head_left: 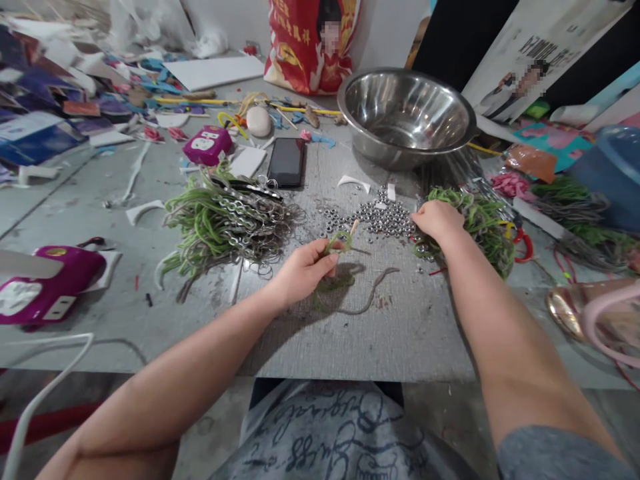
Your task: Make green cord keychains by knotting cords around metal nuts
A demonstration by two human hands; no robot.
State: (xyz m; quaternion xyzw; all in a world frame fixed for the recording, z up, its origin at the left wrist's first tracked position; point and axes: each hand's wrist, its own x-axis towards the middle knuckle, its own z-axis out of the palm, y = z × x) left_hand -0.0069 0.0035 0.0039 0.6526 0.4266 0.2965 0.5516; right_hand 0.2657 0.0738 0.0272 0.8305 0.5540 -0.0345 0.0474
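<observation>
My left hand [307,268] pinches a green and grey cord [367,293] near the middle of the table, and the cord's loose end trails on the surface. A small pale stick-like tip [355,227] pokes up beside those fingers. At the right, my right hand [439,219] has its fingers drawn together at the edge of the scattered small silver beads [387,217]. Whether it holds one is hidden. Just beyond it lies a bundle of green and grey cords [493,240]. Left of the beads rests another cord bundle [200,220] with metal chains [245,217] on top.
A steel basin [407,117] stands behind the beads. Nearby are a black phone [287,162], purple power sockets [207,145], red-handled scissors [523,245] and a red bag [310,47]. Scraps cover the back left; a blue bucket [613,173] is at the right.
</observation>
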